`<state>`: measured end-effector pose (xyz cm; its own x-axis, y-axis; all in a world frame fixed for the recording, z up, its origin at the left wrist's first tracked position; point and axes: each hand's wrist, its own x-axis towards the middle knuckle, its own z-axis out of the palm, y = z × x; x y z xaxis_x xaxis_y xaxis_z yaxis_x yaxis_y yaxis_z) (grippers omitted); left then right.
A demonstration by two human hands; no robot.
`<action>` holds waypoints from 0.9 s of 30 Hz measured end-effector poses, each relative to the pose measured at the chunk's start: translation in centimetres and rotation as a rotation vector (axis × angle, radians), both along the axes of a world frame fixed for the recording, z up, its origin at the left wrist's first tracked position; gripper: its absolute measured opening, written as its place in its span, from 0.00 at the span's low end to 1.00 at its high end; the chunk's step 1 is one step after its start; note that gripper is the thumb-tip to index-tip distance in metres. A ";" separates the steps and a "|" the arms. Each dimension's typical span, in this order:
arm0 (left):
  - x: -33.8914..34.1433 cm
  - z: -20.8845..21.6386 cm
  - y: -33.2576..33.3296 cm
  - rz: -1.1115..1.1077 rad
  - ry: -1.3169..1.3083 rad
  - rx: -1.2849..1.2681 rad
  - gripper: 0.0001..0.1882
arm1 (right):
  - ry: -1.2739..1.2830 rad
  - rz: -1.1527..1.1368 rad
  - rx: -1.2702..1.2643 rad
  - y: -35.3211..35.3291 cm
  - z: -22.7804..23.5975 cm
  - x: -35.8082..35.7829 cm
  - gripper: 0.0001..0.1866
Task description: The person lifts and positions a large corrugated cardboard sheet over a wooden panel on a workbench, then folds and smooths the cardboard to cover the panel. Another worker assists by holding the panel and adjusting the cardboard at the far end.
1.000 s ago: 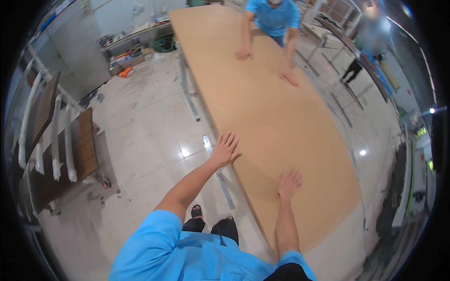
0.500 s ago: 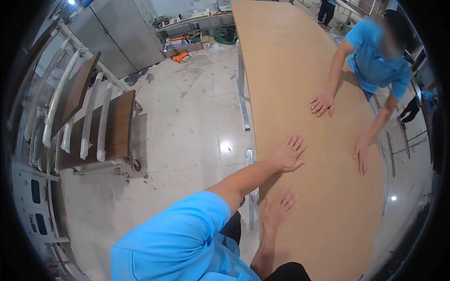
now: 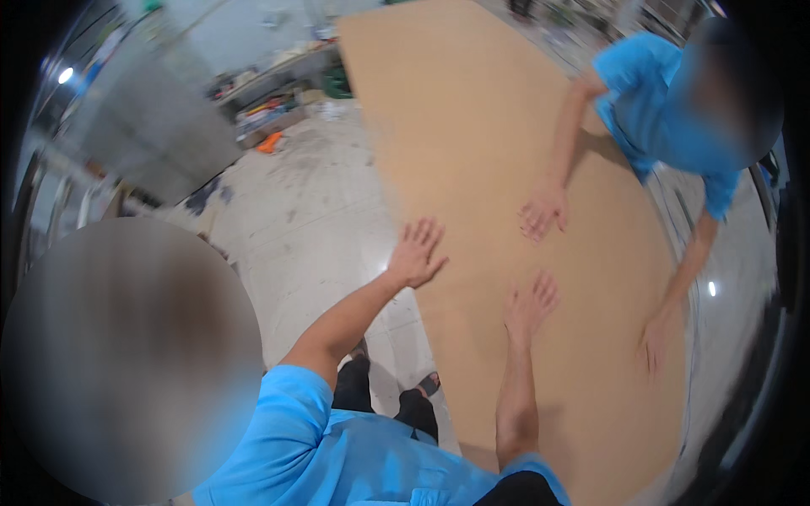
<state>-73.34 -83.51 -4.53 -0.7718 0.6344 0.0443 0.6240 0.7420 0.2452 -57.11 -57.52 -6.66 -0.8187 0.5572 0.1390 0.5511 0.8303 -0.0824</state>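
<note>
A long, flat tan board [image 3: 472,126] runs away from me like a tabletop. My left hand [image 3: 418,253] lies palm down at its left edge, fingers spread, holding nothing. Further in on the board, my right hand [image 3: 531,308] is also palm down with fingers apart, though slightly blurred. Across from me a co-worker in a blue shirt [image 3: 650,110] leans over the board. One of the co-worker's hands [image 3: 544,212] rests on the surface just beyond my right hand; their other hand [image 3: 653,341] is near the right edge, smeared by motion.
Pale tiled floor [image 3: 312,219] lies left of the board. Beyond it are a grey cabinet [image 3: 152,126], a bench [image 3: 278,67] with clutter, and an orange object [image 3: 270,142] on the floor. My sandalled foot [image 3: 430,384] is beside the board. A round blur hides the lower left.
My view has turned, shifting the board leftward in the picture. My left hand has moved to the board's left edge, and my right hand further inward. The co-worker's hands remain at the board.
</note>
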 end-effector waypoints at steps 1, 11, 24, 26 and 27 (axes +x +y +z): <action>-1.5 -0.5 1.0 0.027 0.013 0.003 0.41 | -0.019 -0.003 0.004 0.8 -0.3 -0.6 0.37; -16.7 -2.5 13.9 -0.118 0.068 -0.003 0.40 | 0.106 0.197 -0.291 -15.6 2.1 -5.2 0.36; -20.4 -0.7 18.1 -0.324 0.137 -0.038 0.38 | 0.037 -0.819 -0.092 1.5 0.9 4.9 0.38; -17.4 -0.3 14.4 -0.488 0.215 -0.121 0.39 | 0.081 -0.805 -0.034 2.1 0.2 4.3 0.38; -15.1 -0.3 11.9 -0.557 0.183 -0.076 0.40 | 0.019 -0.840 -0.048 2.2 -0.2 4.6 0.39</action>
<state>-88.44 -71.60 -4.84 -0.3055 0.9485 0.0839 0.9518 0.3017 0.0553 -52.53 -55.34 -6.87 -0.1269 0.9859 0.1089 0.9825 0.1400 -0.1226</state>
